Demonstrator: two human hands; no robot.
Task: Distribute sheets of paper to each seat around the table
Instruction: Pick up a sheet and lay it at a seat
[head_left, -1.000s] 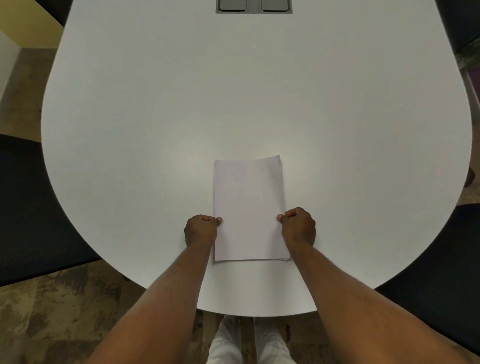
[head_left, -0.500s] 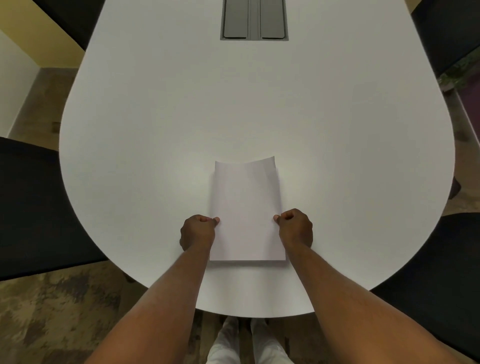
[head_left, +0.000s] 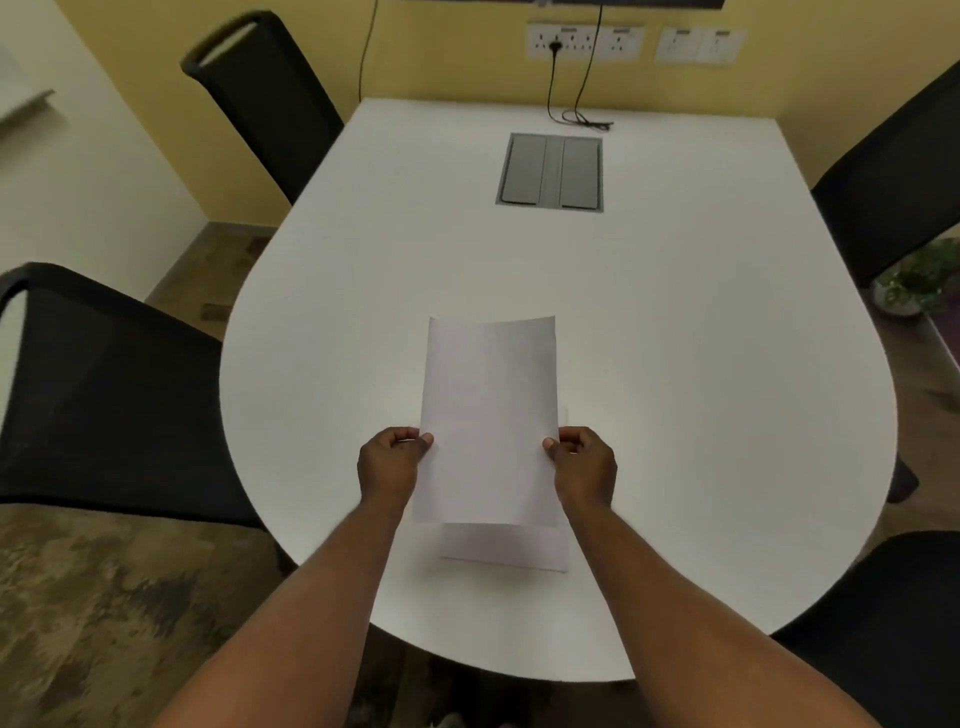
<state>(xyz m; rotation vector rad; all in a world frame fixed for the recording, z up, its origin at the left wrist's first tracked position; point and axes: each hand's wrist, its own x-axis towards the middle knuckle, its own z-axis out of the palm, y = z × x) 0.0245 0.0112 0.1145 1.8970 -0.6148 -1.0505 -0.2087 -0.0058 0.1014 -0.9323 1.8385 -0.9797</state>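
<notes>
Sheet (head_left: 488, 415) above table (head_left: 675, 389), between hands.

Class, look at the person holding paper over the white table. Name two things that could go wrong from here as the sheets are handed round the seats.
1. The left hand and right hand pinch only the side edges of the held paper, so it may sag or slip.
2. Another sheet lies on the table right under it; a sweep of the arms might drag it off its place.

One head-worn camera looks forward and down across the table (head_left: 675, 364) from its near end, close above it.
</notes>
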